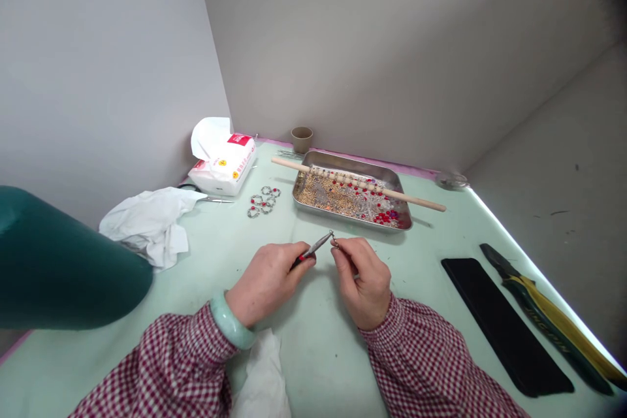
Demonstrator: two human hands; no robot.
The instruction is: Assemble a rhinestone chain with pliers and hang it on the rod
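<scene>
Small wire piece (335,243) is hanging between both hands above the table (313,333); right hand (361,277) is pinching it, apparently steadying it at the pliers' (319,244) tips. Left hand (272,274) is gripping their handles. Bead tray (350,218) is lying just beyond, probably for easy reach.

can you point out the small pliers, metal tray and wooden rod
Small pliers (318,245): head view, on the metal nose.
Metal tray (343,166): head view, on the bare far inner wall.
Wooden rod (416,200): head view, on its bare right stretch.
</scene>
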